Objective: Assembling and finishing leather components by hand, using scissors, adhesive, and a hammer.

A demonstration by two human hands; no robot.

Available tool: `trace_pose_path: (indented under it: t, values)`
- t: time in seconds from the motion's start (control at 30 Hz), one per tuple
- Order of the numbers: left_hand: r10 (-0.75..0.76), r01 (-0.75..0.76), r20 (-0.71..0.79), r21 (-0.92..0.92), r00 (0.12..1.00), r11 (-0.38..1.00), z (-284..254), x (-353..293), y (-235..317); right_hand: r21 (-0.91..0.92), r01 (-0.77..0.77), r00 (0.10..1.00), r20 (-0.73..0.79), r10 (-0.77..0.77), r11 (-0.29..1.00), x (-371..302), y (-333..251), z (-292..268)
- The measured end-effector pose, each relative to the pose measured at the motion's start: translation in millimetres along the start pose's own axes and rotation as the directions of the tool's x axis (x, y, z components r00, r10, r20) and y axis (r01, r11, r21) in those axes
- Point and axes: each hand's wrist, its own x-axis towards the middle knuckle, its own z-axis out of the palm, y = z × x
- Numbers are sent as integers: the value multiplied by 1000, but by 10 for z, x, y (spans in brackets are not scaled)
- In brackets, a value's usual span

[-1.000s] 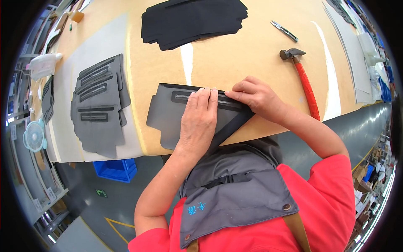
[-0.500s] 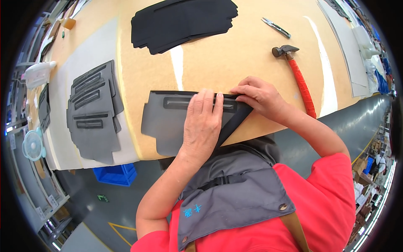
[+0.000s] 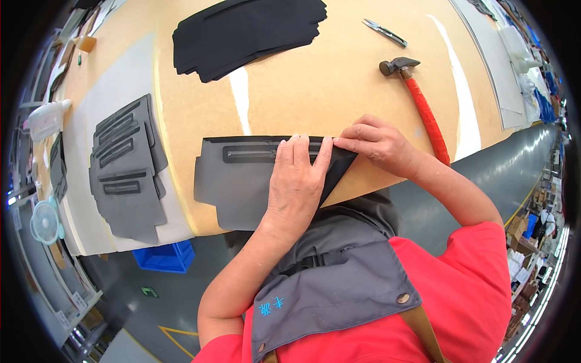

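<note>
In the middle of the frame, a gray sheet (image 3: pixel 242 187) with a long slotted frame near its top edge lies on the tan desk (image 3: pixel 308 97), close to the edge where the person stands. The left hand (image 3: pixel 298 181) rests flat on it, palm down, fingers stretched out and close together toward the top edge. The right hand (image 3: pixel 385 148) is narrow, thumb and fingertips pinching the sheet's top edge at the right end, where black fabric (image 3: pixel 340 172) shows. At the left, similar gray pieces (image 3: pixel 130 193) overlap in a pile; a stack of black pieces (image 3: pixel 248 39) sits at the upper center. A hammer (image 3: pixel 427 118) with a red handle lies at the upper right, below a pair of snips (image 3: pixel 387 34). Among the containers, a pale plastic bottle (image 3: pixel 48 120) lies at the far left, its contents too unclear to tell, and a small amber bottle (image 3: pixel 86 43) is at the upper left. A blue bin (image 3: pixel 160 260) stands on the floor at the lower left, its inside partly hidden by the desk. Cardboard boxes (image 3: pixel 517 231) crowd the right rim, too small to show what they hold.
</note>
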Motion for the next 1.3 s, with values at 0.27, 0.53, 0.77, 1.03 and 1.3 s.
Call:
trace_pose_path:
  t: [0.27, 0.53, 0.77, 1.03, 1.3]
  values:
    - [19, -23, 29, 136, 999, 991, -22, 8, 27, -3, -55, 998, -17, 55, 998, -78, 10, -23]
    - [-218, 211, -22, -167, 976, 963, -355, 82, -663, -136, -3, 992, -123, -14, 991, 595, 177, -163]
    - [-502, 588, 309, -474, 808, 655, -296, 60, -890, 72, 102, 995, -8, -101, 992, 595, -393, 291]
    - [-600, 573, 513, -812, 614, -108, -392, -265, -923, -164, -310, 900, -367, 233, 937, 503, 650, -188]
    - [-542, 557, 563, -807, 624, -197, -450, -270, -924, -450, -509, 852, -143, 503, 734, 371, 2242, -555]
